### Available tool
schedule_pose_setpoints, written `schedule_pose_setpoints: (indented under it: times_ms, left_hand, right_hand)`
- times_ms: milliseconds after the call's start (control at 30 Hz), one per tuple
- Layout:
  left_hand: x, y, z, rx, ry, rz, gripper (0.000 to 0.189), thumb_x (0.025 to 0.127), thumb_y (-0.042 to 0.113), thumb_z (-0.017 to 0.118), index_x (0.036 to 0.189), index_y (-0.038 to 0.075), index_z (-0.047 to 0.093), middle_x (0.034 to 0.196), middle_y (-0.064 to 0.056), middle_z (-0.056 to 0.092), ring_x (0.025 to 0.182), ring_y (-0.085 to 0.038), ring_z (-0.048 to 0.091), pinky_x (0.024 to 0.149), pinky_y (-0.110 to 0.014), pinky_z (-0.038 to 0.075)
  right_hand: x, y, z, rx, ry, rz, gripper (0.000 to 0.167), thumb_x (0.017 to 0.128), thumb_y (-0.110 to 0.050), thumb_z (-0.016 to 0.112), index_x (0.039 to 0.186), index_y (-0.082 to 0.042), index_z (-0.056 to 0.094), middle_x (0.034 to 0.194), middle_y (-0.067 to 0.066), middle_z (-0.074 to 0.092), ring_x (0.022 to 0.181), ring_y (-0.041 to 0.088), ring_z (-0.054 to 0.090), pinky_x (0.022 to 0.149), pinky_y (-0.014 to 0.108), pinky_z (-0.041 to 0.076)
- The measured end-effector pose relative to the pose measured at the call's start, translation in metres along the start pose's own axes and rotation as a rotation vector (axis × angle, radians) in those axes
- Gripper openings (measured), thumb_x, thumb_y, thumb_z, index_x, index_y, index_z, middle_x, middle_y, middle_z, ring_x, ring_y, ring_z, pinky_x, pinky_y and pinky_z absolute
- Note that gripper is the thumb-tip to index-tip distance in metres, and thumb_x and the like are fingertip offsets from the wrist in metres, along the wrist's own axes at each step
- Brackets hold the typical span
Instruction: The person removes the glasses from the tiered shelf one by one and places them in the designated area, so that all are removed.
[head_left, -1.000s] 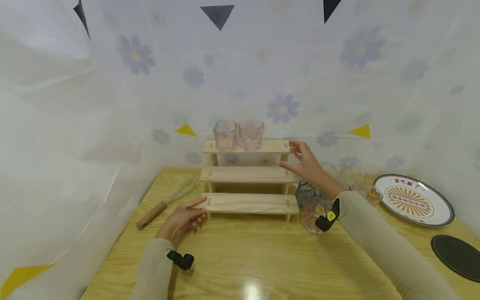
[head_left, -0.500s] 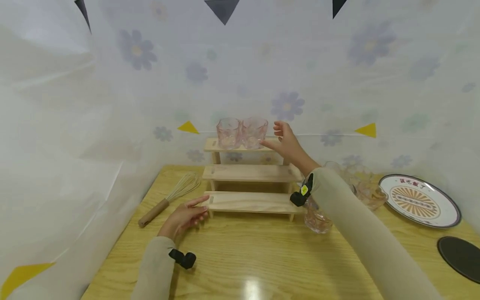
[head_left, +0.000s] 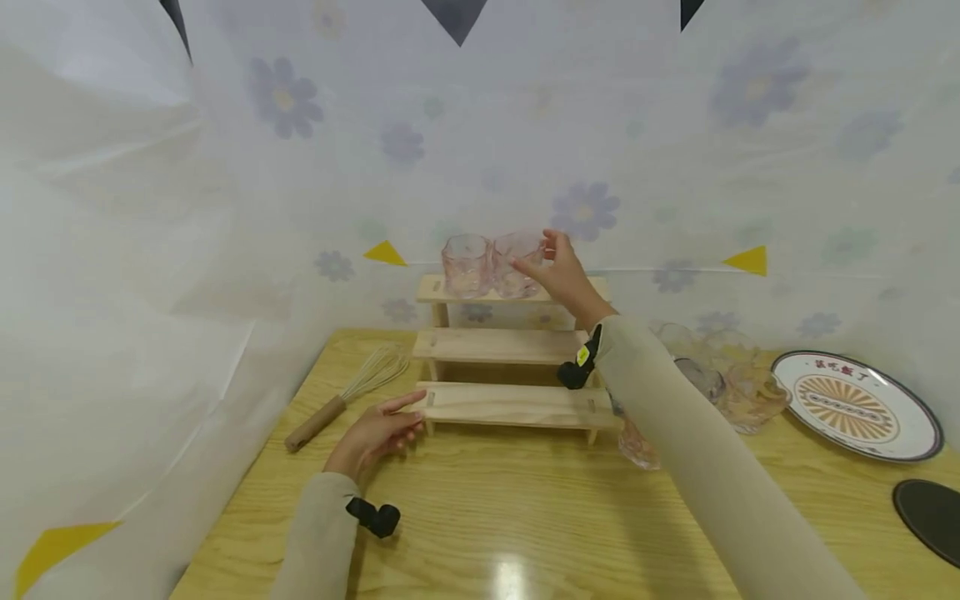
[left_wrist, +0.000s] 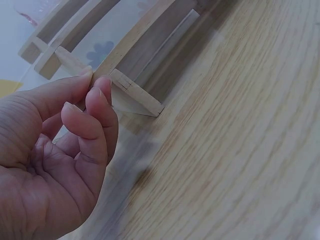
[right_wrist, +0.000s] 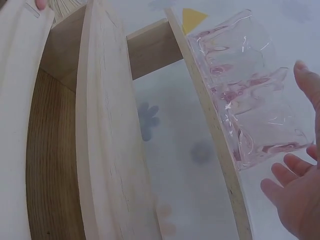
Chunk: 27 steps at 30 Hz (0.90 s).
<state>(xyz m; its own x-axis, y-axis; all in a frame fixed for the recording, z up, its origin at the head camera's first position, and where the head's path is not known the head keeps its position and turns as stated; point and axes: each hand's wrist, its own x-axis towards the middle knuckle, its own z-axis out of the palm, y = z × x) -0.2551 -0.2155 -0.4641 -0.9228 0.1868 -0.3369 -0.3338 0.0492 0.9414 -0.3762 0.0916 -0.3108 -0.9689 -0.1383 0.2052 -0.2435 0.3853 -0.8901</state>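
Note:
A three-step wooden display stand (head_left: 510, 404) stands at the back of the table. On its top step, two pink-tinted glasses sit side by side, the left glass (head_left: 465, 268) and the right glass (head_left: 512, 271). My right hand (head_left: 564, 275) is at the right side of the right glass, thumb and fingers spread around it. In the right wrist view the fingers (right_wrist: 284, 175) are apart from the thumb, beside the glass. My left hand (head_left: 378, 433) pinches the left end of the lowest step between thumb and finger; its other fingers curl loosely in the left wrist view.
A whisk (head_left: 318, 421) with a wooden handle lies left of the stand. At the right are a pink glass (head_left: 637, 452), partly hidden by my sleeve, several clear and tinted glass pieces (head_left: 750, 396), a patterned plate (head_left: 903, 417) and a black disc (head_left: 933, 517).
My right hand has moved left and up from the stand's right end to the right pink glass. My left hand keeps its place at the lowest step. The head view has shifted slightly.

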Motion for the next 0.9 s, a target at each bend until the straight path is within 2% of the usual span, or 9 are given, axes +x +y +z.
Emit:
schedule_pose_setpoints:
  times_ms: [333,667,800,900]
  left_hand:
    - [0.0,0.0,0.003,0.006,-0.009,0.005,0.051,0.091,0.013,0.065,0.14,0.017,0.05,0.078,-0.002,0.068,0.06,-0.007,0.054,0.048,-0.018,0.039]
    - [0.004,0.001,0.007,0.003,-0.025,0.002,0.052,0.09,0.011,0.064,0.139,0.016,0.05,0.077,-0.002,0.067,0.059,-0.007,0.053,0.049,-0.019,0.039]
    - [0.003,-0.002,0.007,0.01,-0.027,-0.012,0.051,0.091,0.011,0.064,0.139,0.016,0.05,0.078,-0.002,0.068,0.06,-0.007,0.054,0.049,-0.019,0.039]
    - [0.004,-0.002,0.005,0.014,-0.033,-0.003,0.051,0.09,0.012,0.065,0.139,0.016,0.05,0.078,-0.002,0.068,0.06,-0.007,0.054,0.049,-0.018,0.04]
  right_hand:
    - [0.002,-0.004,0.009,-0.004,-0.007,0.028,0.09,0.085,-0.046,0.067,0.15,-0.013,0.015,0.145,0.007,0.032,0.135,0.027,0.029,0.106,0.046,0.03]
    - [-0.005,-0.001,0.004,-0.036,0.075,0.013,0.086,0.083,-0.046,0.069,0.147,-0.01,0.024,0.136,0.006,0.041,0.13,0.026,0.035,0.104,0.045,0.033]
    - [-0.01,0.005,0.004,-0.028,0.093,0.021,0.087,0.082,-0.047,0.07,0.147,-0.01,0.025,0.136,0.006,0.042,0.128,0.025,0.037,0.104,0.044,0.033]
    - [-0.013,0.006,0.003,0.005,0.121,-0.001,0.086,0.081,-0.046,0.072,0.146,-0.01,0.027,0.134,0.007,0.043,0.125,0.024,0.039,0.103,0.044,0.034]
